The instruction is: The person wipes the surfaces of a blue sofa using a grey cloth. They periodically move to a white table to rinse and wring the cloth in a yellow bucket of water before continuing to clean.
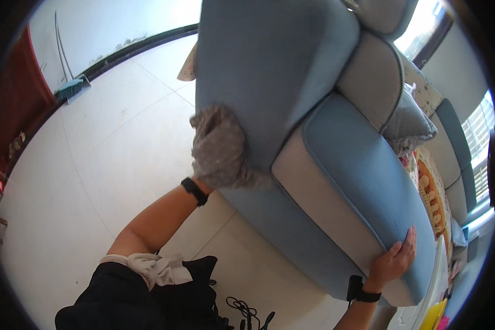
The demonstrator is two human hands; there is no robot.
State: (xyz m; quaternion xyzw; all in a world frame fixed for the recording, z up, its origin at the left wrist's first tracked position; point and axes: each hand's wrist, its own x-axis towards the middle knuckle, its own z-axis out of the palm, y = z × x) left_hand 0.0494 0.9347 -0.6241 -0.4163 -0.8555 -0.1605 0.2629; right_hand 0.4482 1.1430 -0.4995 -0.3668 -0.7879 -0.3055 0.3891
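A crumpled brown-grey cloth (218, 150) covers most of my left hand (205, 185), so the fingers are hidden. The cloth lies against the front edge of a blue-grey sofa armrest (268, 70) and looks slightly blurred. My right hand (396, 258) rests palm down, nothing in it, on the blue top of the sofa's seat cushion (350, 152), near the cushion's far right end. The cushion has a beige front band (334, 214). Black bands circle both wrists.
Beside the armrest stand beige back cushions (371, 78) and a grey throw pillow (410, 119). Pale floor tiles (119, 136) spread to the left. A broom (69, 88) with a dustpan leans by the wall. Black cables (245, 307) hang near my body. A yellow item (433, 315) sits lower right.
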